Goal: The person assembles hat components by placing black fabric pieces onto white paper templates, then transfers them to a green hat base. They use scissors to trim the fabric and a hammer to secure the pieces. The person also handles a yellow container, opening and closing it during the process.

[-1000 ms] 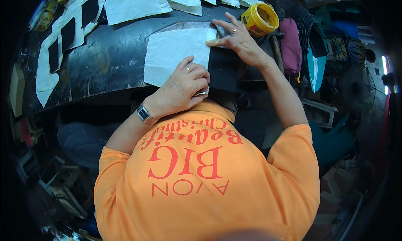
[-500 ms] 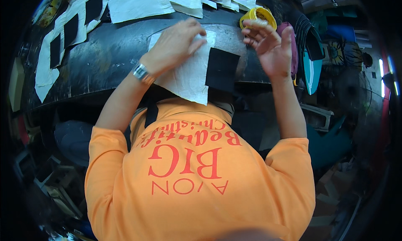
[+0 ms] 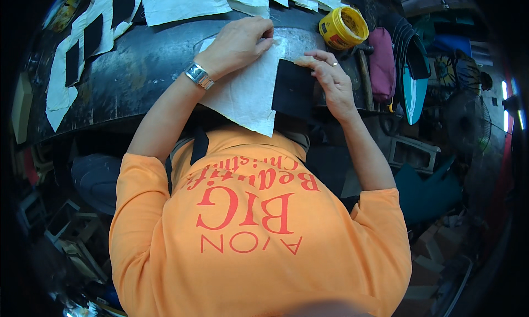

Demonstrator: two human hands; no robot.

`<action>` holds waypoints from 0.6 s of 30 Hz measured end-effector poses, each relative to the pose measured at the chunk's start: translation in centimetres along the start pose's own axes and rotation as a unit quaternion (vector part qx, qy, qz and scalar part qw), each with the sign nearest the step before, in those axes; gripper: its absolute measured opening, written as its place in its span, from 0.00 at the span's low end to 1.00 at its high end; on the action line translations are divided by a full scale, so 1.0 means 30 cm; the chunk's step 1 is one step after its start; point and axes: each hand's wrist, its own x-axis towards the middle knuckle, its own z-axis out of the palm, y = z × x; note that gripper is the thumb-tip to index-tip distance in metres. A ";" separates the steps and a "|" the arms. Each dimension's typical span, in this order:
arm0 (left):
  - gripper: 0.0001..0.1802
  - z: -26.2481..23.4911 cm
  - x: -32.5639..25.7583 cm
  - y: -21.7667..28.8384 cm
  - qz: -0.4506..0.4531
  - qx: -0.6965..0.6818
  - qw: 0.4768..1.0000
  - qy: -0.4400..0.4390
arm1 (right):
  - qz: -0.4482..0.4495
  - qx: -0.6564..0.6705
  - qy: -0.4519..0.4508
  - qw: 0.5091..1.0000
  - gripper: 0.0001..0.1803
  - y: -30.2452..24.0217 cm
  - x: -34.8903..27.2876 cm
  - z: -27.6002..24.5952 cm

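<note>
— On the dark counter (image 3: pixel 127 74), right at its near edge, what lies under the hands?

— One pale sheet (image 3: pixel 245 93), creased, its lower corner hanging off the counter toward the orange shirt (image 3: pixel 259 240). A black rectangular piece (image 3: pixel 293 92) lies over the sheet's right side.

— And the left hand (image 3: pixel 237 44)?

— Palm down, fingers curled onto the top edge of the pale sheet, pressing or pinching it; a metal watch (image 3: pixel 199 75) sits on that wrist. Whether the fingers actually close around the edge I cannot tell.

— The right hand (image 3: pixel 330 80)?

— It rests at the top right corner of the black piece, fingers bent, tips touching the piece's upper edge. A ring shows on one finger. It looks like a light hold rather than a full grip.

— What else is close by?

— A yellow tub (image 3: pixel 343 27), open, stands just beyond the right hand. Right of it lies a maroon pouch (image 3: pixel 381 63), and a wooden handle (image 3: pixel 363 77) runs between the tub and the pouch. Farther left on the counter, more pale sheets with black pieces on them (image 3: pixel 82 47) are spread out, well apart from the hands.
</note>
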 end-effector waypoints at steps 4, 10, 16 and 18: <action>0.10 0.013 -0.006 -0.012 -0.019 -0.017 1.000 -0.006 | -0.083 -0.272 0.018 0.959 0.17 0.001 0.035 0.014; 0.11 -0.004 0.003 0.005 -0.068 0.021 0.997 -0.027 | -0.083 -0.370 -0.041 0.924 0.21 0.019 0.101 0.044; 0.15 -0.023 0.027 0.018 -0.120 0.015 0.990 -0.075 | -0.036 -0.124 -0.029 0.991 0.28 0.009 0.131 0.040; 0.15 -0.025 0.020 0.016 -0.117 0.012 0.990 -0.076 | -0.026 0.073 0.024 0.997 0.33 -0.004 0.133 0.030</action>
